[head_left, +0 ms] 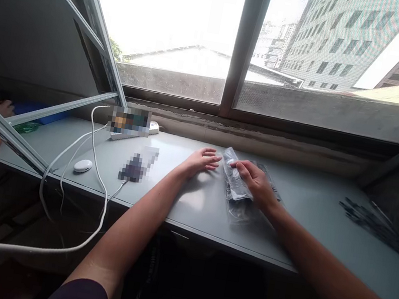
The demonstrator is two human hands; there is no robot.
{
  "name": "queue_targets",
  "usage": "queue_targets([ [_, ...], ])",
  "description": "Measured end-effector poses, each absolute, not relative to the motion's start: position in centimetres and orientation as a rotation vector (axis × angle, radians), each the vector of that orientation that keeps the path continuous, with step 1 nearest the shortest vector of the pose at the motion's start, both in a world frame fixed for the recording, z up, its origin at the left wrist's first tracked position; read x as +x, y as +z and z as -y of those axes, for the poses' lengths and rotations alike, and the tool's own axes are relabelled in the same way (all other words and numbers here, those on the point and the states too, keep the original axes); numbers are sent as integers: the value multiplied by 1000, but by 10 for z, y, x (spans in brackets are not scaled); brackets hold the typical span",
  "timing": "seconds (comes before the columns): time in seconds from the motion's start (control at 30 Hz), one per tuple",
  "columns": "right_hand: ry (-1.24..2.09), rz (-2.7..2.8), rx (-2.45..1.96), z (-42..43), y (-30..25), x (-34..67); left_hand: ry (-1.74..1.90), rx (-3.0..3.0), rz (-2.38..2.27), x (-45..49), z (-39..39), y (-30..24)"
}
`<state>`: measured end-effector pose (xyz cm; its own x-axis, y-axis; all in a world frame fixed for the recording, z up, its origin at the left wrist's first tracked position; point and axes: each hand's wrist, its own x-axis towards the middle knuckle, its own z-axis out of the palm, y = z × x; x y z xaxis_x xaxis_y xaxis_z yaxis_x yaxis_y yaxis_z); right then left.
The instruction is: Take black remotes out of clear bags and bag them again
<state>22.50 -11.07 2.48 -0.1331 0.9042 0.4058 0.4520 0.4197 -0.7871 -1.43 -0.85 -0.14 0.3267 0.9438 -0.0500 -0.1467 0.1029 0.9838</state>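
Note:
My right hand (255, 182) pinches a clear plastic bag (233, 178) between thumb and fingers, over the grey tabletop (194, 204). Dark flat material shows in or under the bag, but I cannot make out what it is. More clear plastic lies below that hand, toward the table's front edge. Just left of the bag, my left hand (201, 162) is open, its fingers slightly bent and pointing toward the bag. Nothing is in it.
Dark thin strips (378, 225) lie on the right. At left are a white round case (82, 166), a white power strip (154, 128), a looping white cable (104, 205) and a blurred item (135, 167). A metal frame (94, 24) slants before another person's hand (3, 108).

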Motion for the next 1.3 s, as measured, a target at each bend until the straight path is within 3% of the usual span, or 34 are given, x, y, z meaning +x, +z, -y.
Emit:
queue_targets([
  [0.27,345,2140,-1042,110,18,222,800,1237,-813,-9,15,3],
  [0.67,345,2347,-842,106,4,222,870,1555,-1001,-12,17,2],
  [0.97,392,2359,-865,105,3,223,888,2171,-1305,-12,6,-20],
  [1.3,430,2328,-862,106,4,217,757,2440,-1096,-10,3,-27],
])
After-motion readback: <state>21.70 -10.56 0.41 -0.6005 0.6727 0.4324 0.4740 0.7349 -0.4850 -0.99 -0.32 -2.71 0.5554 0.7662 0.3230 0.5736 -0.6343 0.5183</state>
